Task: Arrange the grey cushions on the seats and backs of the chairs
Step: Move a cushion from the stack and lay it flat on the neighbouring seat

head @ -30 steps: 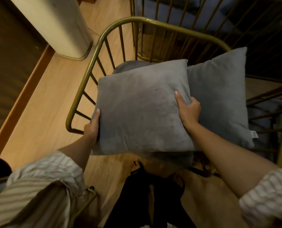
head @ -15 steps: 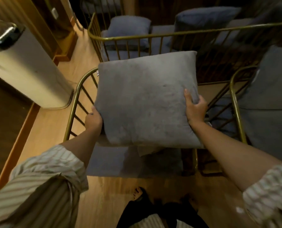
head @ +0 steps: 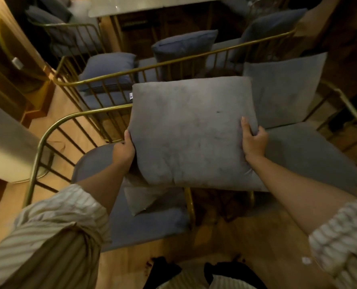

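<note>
Both hands grip one square grey cushion by its opposite side edges, left hand and right hand closed on it with thumbs on top, so it stays flat and clear above the gold wire chair. A second grey cushion already leans upright at the neighbouring chair's back, above its seat pad, which suggests the held one is meant for a chair back too.
</note>
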Demonstrator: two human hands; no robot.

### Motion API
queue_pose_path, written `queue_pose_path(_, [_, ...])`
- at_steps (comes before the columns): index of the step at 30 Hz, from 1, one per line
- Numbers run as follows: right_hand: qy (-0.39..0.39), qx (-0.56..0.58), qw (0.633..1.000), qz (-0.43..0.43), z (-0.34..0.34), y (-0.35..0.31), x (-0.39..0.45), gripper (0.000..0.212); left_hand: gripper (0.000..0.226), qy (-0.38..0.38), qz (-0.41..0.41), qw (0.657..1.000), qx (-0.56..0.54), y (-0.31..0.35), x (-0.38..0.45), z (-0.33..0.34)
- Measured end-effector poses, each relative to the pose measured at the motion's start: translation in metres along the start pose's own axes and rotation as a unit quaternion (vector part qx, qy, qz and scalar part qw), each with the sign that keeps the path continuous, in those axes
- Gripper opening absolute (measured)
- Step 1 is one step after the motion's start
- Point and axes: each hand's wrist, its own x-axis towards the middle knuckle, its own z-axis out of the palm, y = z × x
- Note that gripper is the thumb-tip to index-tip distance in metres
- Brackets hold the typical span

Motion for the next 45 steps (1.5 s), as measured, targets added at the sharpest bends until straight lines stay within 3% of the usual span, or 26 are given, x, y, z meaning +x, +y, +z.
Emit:
queue_pose_path(4, [0.017, -0.006, 1.000, 0.013, -0.074, 0.017, 0.053, 0.068, 0.064, -0.010, 0.017, 1.000, 0.002, 0.030, -0.041, 0.079])
queue_pose_path(8, [0.024, -0.030, 0.999, 0.035, -0.145, 0.041, 0.112, 0.047, 0.062, -0.034, 0.015, 0.999, 0.007, 0.059, -0.076, 0.164])
queue_pose_path(18, [-0.006, -0.110, 0.987, 0.115, -0.277, 0.099, 0.225, 0.044, 0.034, -0.087, 0.002, 0.996, -0.024, 0.096, -0.132, 0.342])
queue_pose_path(25, [-0.067, -0.121, 0.975, 0.175, -0.317, 0.127, 0.311, 0.059, 0.045, -0.116, 0.005, 0.991, -0.060, 0.108, -0.141, 0.440])
queue_pose_path(28, [-0.145, -0.166, 0.956, 0.195, -0.317, 0.138, 0.337, 0.075, 0.066, -0.166, 0.010, 0.986, -0.021, 0.099, -0.155, 0.480])
queue_pose_path(30, [-0.225, -0.232, 0.927, 0.192, -0.309, 0.152, 0.345, 0.100, 0.088, -0.190, -0.008, 0.982, 0.020, 0.083, -0.161, 0.497])
queue_pose_path(32, [-0.292, -0.328, 0.874, 0.209, -0.302, 0.172, 0.344, 0.128, 0.098, -0.196, -0.035, 0.978, 0.069, 0.066, -0.160, 0.506])
queue_pose_path(33, [-0.315, -0.369, 0.848, 0.212, -0.301, 0.180, 0.338, 0.132, 0.099, -0.200, -0.043, 0.974, 0.093, 0.060, -0.157, 0.507])
queue_pose_path(35, [-0.327, -0.411, 0.830, 0.189, -0.300, 0.187, 0.329, 0.133, 0.100, -0.211, -0.050, 0.968, 0.126, 0.054, -0.148, 0.506])
queue_pose_path(40, [-0.273, -0.456, 0.832, 0.162, -0.287, 0.176, 0.308, 0.127, 0.097, -0.219, -0.037, 0.963, 0.150, 0.052, -0.135, 0.497])
queue_pose_path(42, [-0.234, -0.473, 0.838, 0.136, -0.278, 0.171, 0.296, 0.115, 0.103, -0.235, -0.028, 0.960, 0.152, 0.051, -0.136, 0.489])
queue_pose_path(45, [-0.196, -0.485, 0.852, 0.031, -0.263, 0.162, 0.274, 0.084, 0.116, -0.287, 0.018, 0.945, 0.152, 0.037, -0.125, 0.476])
